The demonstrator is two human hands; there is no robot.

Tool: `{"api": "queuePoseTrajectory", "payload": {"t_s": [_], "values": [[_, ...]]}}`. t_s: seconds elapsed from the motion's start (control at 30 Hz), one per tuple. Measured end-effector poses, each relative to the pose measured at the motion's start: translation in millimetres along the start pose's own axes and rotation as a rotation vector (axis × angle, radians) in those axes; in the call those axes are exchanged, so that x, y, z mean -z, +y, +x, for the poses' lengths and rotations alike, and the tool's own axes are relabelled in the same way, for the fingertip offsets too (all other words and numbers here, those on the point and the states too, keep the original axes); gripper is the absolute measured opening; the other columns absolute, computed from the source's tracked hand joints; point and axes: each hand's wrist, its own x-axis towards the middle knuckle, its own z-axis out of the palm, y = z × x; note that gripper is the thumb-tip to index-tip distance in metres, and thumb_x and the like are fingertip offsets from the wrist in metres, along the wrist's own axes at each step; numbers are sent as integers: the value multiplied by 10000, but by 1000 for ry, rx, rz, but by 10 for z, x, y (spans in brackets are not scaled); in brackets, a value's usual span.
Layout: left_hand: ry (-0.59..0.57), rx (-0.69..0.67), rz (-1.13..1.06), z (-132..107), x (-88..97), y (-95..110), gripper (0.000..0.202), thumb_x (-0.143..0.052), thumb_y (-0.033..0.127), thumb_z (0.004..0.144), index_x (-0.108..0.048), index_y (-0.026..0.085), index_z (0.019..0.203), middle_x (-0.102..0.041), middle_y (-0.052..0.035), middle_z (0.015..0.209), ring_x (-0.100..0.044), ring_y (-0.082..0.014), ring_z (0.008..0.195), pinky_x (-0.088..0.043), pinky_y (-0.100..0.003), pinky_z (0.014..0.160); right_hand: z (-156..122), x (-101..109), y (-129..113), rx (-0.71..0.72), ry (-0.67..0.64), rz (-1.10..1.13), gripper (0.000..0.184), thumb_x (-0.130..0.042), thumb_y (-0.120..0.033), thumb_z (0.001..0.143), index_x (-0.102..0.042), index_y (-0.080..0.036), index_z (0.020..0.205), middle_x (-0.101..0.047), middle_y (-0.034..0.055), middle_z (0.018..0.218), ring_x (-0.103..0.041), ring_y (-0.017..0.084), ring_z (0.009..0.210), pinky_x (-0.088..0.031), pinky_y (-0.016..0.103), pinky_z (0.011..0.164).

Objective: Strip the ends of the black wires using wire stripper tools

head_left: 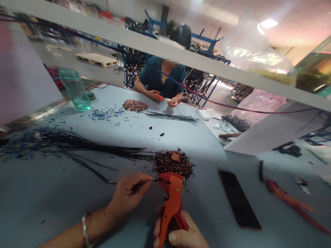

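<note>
Left hand (128,197) pinches wire (145,182); right hand (184,237), partly cut off, grips orange stripper (172,199)

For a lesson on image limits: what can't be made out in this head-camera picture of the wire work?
Right hand: head view, cut off by the bottom edge, fingers behind the orange tool.
Black wire: head view, tip hidden in the tool's head.
Co-worker's red tool: head view, too small to identify.
</note>
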Motion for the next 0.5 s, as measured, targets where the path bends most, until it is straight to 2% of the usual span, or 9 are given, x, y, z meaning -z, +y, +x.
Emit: {"api": "queuePoseTrajectory", "payload": {"t_s": [0.27, 0.37, 0.5], "values": [[-11, 44, -36, -20, -17, 43, 157, -606, 153, 810, -748, 195, 758, -735, 30, 570, -628, -100, 440, -492, -149, 436, -36, -62, -96, -68, -7, -55, 434, -812, -278, 680, -626, -129, 1043, -733, 82, 884, -715, 218, 751, -490, 331, 704], [6, 24, -27, -46, -29, 13, 153, -611, 158, 818, -752, 190, 769, -747, 20, 588, -642, -104, 454, -501, -148, 451, -43, -45, -53, -71, 0, -26, 458, -814, -270, 682, -610, -139, 1070, -739, 75, 889, -721, 213, 759, -489, 318, 699], [-22, 1, -19, -62, -28, -4, 160, -600, 172, 845, -746, 186, 781, -733, 21, 575, -633, -102, 454, -500, -147, 456, -52, -5, 35, -56, 32, -6, 484, -815, -246, 676, -589, -143, 1091, -745, 83, 913, -726, 220, 754, -503, 359, 729]]}}
